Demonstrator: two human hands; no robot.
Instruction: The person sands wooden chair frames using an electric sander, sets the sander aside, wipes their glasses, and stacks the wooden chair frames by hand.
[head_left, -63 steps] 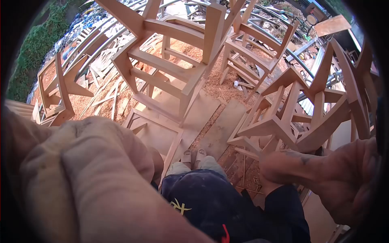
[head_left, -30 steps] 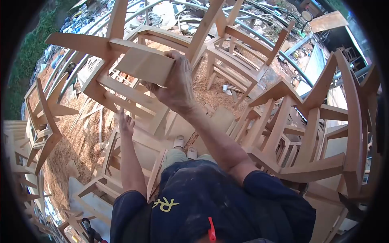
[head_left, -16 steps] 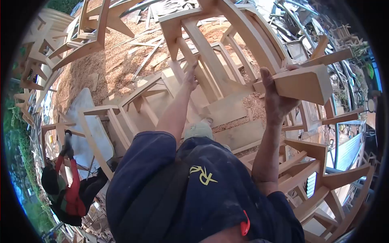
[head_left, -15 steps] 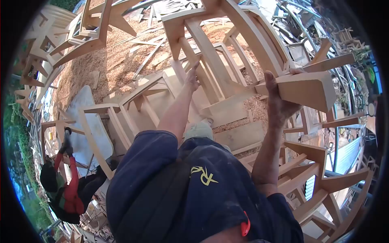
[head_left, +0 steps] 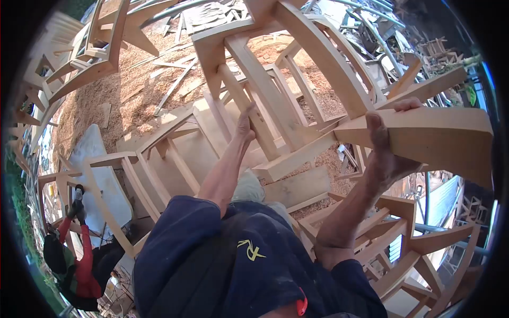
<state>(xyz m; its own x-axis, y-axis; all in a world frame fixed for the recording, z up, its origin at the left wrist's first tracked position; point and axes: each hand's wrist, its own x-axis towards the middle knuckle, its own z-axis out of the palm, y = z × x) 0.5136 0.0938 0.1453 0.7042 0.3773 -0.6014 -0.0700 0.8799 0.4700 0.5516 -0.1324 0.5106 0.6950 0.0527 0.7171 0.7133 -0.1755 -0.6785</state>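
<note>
In the head view, a bare wooden chair frame (head_left: 310, 50) is held up in front of me, tilted, with its slats and curved legs showing. My left hand (head_left: 243, 130) is closed round one of its narrow rails (head_left: 236, 90). My right hand (head_left: 392, 148) grips a thick, wide leg (head_left: 450, 132) at the frame's right side, with the fingers over its top edge and the thumb on the near face. The leg's end points right, towards the camera. Part of the left fingers is hidden behind the rail.
More wooden chair frames stand below left (head_left: 146, 164), at upper left (head_left: 108, 58) and at lower right (head_left: 413, 233). Sawdust and offcuts (head_left: 169, 90) cover the ground. A person in red sleeves (head_left: 85, 265) works at the left beside a pale board (head_left: 101, 169).
The leg in my right hand has swung right and nearer to the camera. The rest of the view has shifted a little left. Both hands keep their hold.
</note>
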